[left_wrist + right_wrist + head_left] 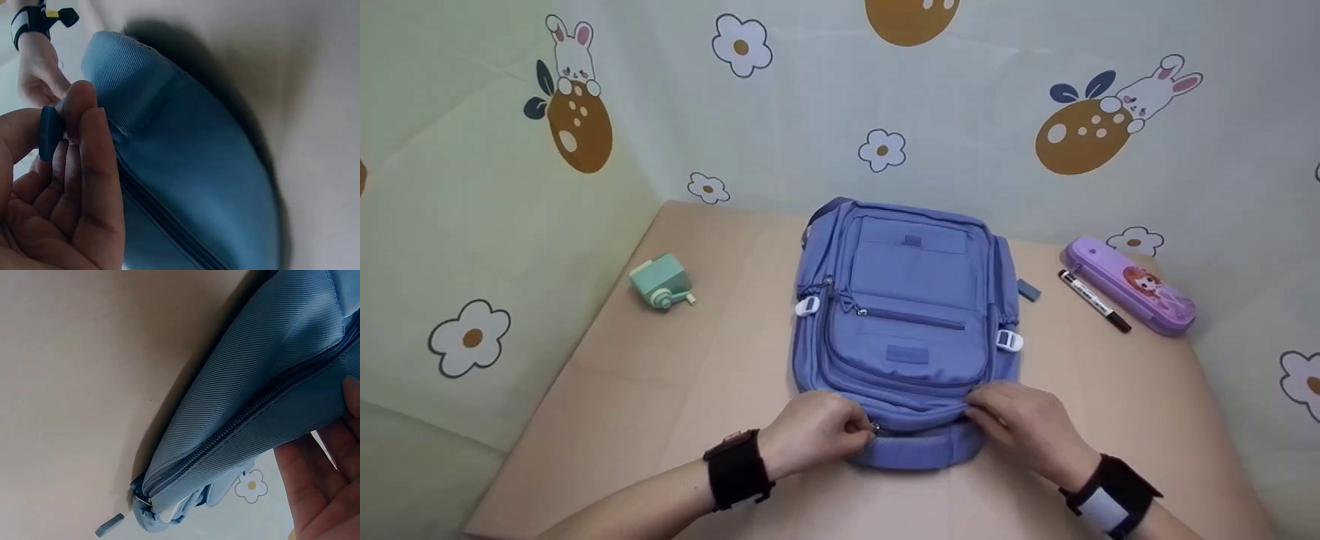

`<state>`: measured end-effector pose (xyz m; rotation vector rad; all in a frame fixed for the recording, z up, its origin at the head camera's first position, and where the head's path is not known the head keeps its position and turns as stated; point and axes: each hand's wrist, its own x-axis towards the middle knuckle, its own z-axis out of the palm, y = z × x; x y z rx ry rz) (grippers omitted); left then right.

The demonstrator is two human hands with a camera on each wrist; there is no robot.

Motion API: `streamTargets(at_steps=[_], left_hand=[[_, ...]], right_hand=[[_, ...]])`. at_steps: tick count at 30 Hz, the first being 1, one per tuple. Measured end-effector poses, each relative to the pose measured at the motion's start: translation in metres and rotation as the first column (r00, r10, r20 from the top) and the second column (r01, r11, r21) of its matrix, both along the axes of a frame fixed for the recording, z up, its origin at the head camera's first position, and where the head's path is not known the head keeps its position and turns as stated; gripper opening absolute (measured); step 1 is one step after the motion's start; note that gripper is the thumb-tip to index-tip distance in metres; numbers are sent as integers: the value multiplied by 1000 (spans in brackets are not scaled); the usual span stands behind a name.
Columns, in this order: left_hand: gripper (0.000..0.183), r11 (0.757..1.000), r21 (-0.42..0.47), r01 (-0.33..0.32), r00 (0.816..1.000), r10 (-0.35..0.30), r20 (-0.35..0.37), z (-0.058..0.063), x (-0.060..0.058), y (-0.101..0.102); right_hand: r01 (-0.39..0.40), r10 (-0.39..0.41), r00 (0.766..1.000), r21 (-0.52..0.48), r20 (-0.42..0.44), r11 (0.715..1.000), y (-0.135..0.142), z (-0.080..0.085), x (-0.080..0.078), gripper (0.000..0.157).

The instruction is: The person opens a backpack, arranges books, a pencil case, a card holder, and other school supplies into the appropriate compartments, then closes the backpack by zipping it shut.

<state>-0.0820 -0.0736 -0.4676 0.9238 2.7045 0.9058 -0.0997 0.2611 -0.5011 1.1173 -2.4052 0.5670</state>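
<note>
A blue-purple backpack (919, 277) lies flat on the table with its front pockets facing up. At its near end, my left hand (817, 433) pinches a zipper pull (50, 132) between thumb and fingers. My right hand (1031, 424) grips the bag's fabric at the near right corner. In the right wrist view, the fingers (306, 481) lie against the bag beside a long zipper (242, 417). That stretch of zipper looks closed. Both hands sit close to the bag's near edge, one on each side.
A teal crank pencil sharpener (661, 281) stands to the left of the backpack. To the right lie a small grey-blue block (1028, 290), a black-and-white marker (1095, 301) and a purple pencil case (1132, 285). Patterned cloth walls (810, 112) border the table.
</note>
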Motion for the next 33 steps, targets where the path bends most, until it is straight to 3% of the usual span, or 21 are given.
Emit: streamTargets(at_steps=[10,23,33], left_hand=[[7,1000,25,12,999,-13,36,-3,1,2],[8,1000,25,-2,1000,2,6,-6,3,-3],[10,999,-11,41,998,-41,-45,-1,1,14]], right_hand=[[-135,137,988,-33,78,990,22,2,-6,45],[-41,40,995,6,96,999,50,-15,-15,46],[-34,34,999,-32,-3,999,50,-17,-17,39]])
